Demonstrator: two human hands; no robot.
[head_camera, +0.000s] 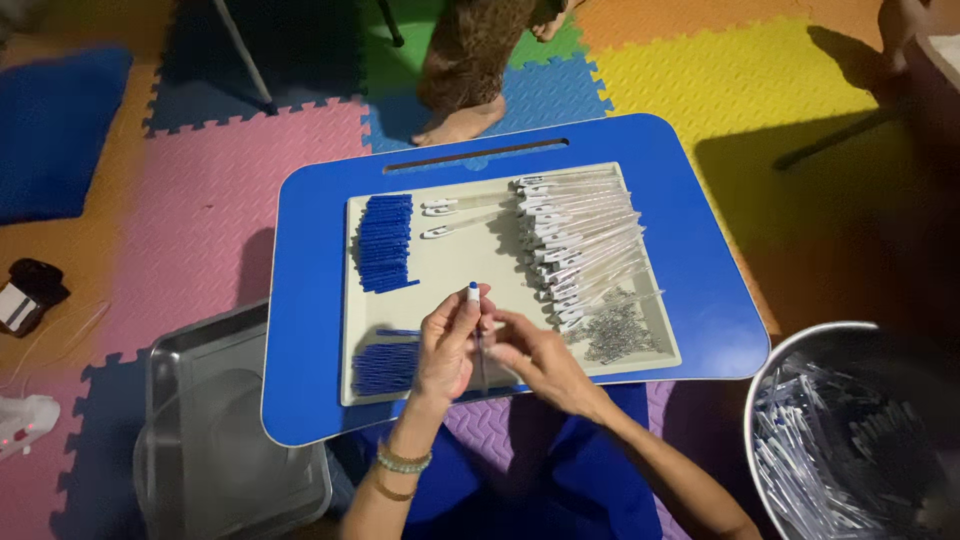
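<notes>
While both hands meet low over the pale tray (640, 340), the left hand (447, 345) is closed around a pen (475, 320) held upright, its blue tip poking out above the fingers. Just beside it, the right hand (540, 362) pinches at the pen's lower part with narrowed fingers; what exactly it grips there is too small to tell. That tray sits on a blue worktop (310, 300) set over a floor of coloured foam mats (200, 220). On the tray, blue pen parts lie in a stack at the upper left (386, 243) and another at the lower left (382, 368), clear pen barrels with white clips (580, 240) fan along the right side, and small metal springs (615, 330) are heaped below them. A round metal bin of pens (850, 440) stands at the right, and a metal tray (210, 430) lies at the left.
</notes>
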